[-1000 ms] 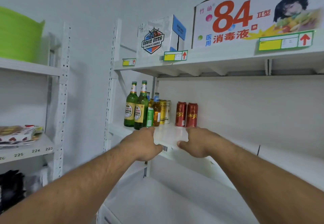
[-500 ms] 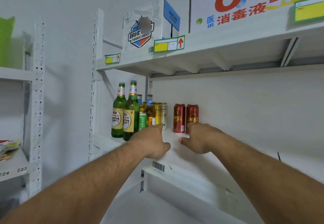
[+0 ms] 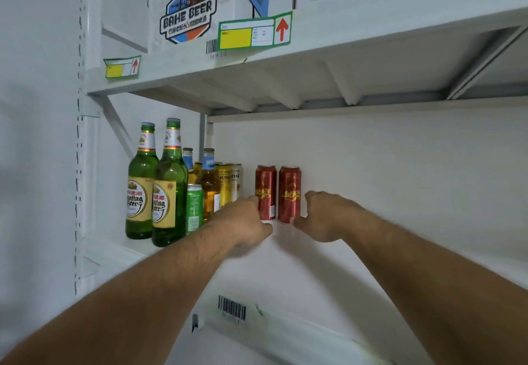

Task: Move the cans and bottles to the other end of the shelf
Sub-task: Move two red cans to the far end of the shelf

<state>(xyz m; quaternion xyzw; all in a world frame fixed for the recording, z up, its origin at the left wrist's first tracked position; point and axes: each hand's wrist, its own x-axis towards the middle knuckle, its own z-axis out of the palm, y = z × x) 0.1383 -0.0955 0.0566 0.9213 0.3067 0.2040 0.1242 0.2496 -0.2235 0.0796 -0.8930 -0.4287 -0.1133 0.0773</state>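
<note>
Red cans, two of them, stand side by side against the back wall of the shelf (image 3: 328,264), and both hands flank the pair. The left hand (image 3: 245,223) sits with curled fingers at the left red can (image 3: 266,192), its knuckles at the can's side; the right hand (image 3: 321,216) is just beside the right red can (image 3: 289,193), fingers bent toward it. Whether either hand has closed round a can I cannot tell: the fingertips are hidden behind the cans and the backs of the hands.

Every drink is bunched at the left end. Two tall green bottles (image 3: 155,190) stand in front, a small green can (image 3: 195,207) beside them, two amber bottles (image 3: 210,184) and the gold cans (image 3: 228,183) behind. To the right of the red cans the shelf is bare as far as the view reaches.

By my reading, the task has barely started: nothing sits at the far end yet, and the red pair looks like the first load. All the bottles and remaining cans are left to carry across.
</note>
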